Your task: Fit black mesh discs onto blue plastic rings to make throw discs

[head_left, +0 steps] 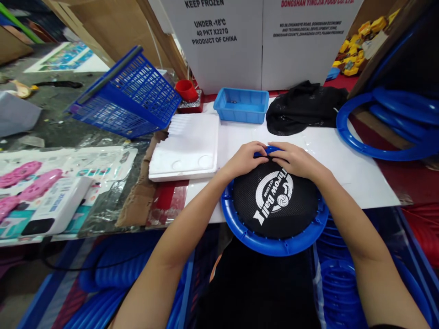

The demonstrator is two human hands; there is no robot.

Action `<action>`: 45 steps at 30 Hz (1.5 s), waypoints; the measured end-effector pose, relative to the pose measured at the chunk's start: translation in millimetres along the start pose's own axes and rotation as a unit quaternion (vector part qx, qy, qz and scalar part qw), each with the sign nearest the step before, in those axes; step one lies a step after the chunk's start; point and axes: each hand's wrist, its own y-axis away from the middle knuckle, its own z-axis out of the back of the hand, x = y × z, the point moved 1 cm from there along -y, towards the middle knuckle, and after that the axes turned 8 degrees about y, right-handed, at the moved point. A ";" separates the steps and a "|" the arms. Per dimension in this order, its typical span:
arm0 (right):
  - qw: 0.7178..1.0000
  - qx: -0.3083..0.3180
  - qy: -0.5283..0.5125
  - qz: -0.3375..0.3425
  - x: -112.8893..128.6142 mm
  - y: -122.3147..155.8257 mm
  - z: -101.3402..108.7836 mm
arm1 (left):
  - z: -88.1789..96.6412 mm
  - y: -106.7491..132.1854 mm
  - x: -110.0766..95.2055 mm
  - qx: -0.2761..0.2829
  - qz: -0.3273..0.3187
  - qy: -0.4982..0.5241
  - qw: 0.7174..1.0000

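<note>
A blue plastic ring (240, 230) lies at the near edge of the white board (356, 169), with a black mesh disc (274, 201) printed "Throw Ball" stretched over it. My left hand (245, 159) and my right hand (295, 160) meet at the ring's far rim. Both have their fingers curled and pressed down on the mesh edge and the rim there. The fingertips are partly hidden behind the rim.
A small blue tray (242, 105), a heap of black mesh (303, 112) and a white foam slab (187, 148) lie beyond. A tipped blue basket (128, 93) is at left, loose blue rings (387, 123) at right, more rings below the table edge.
</note>
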 end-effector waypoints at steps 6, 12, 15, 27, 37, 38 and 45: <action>0.995 0.004 -0.084 -0.057 -5.0 -15.3 5.7 | 5.4 -2.6 5.3 -0.054 0.088 0.066 0.992; 0.985 0.000 -0.130 -0.113 -11.0 -22.4 7.2 | 6.4 -7.0 9.4 -0.069 0.128 0.036 0.989; 0.981 0.006 -0.140 -0.134 -14.1 -27.2 2.5 | 10.7 -10.5 9.1 -0.043 0.139 0.001 0.989; 0.986 -0.022 -0.093 -0.133 -23.3 -33.7 -15.2 | 13.1 -17.7 15.1 -0.011 0.081 -0.140 0.987; 0.984 -0.022 -0.090 -0.152 -20.6 -31.9 -18.5 | 12.4 -21.1 27.8 0.005 0.107 -0.163 0.981; 0.983 -0.020 -0.097 -0.152 -20.3 -31.3 -18.2 | 12.3 -20.7 27.6 0.007 0.105 -0.158 0.982; 0.978 -0.100 -0.048 -0.174 -32.0 -5.3 19.6 | 8.2 -9.4 5.4 0.023 -0.058 -0.118 0.991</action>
